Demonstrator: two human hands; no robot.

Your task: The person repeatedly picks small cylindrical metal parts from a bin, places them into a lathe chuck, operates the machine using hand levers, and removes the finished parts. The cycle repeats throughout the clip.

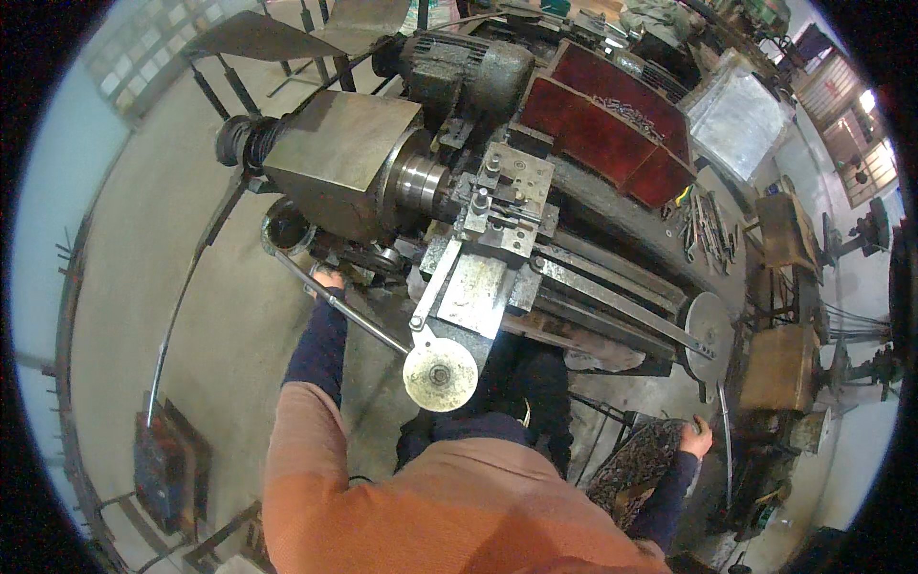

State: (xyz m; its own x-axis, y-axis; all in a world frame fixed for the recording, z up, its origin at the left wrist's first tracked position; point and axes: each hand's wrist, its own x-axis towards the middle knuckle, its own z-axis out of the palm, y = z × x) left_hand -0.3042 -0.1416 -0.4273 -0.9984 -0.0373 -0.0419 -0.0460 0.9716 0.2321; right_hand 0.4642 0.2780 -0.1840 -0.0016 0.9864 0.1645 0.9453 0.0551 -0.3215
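In front of me stands a small metal lathe with a boxy steel headstock [346, 134], a shiny spindle collar [421, 182] and a tool slide [507, 210]. My left hand [330, 278] reaches below the headstock, close to a dark, greasy mechanism [368, 256]; its fingers are mostly hidden. Out to the right, my right hand [697, 439] is at the edge of a heap of small dark metal pieces [636, 469]. How its fingers are closed is too small to make out. A round brass-coloured disc [440, 374] on a lever arm sits near my chest.
Behind the slide is a red tray [598, 129] with small metal parts. Several wrenches [708, 230] lie at its right. A grey disc [708, 335] ends the long bar, with a rod [725, 440] hanging below. A long rod [349, 311] crosses near my left forearm. A motor [469, 72] sits behind.
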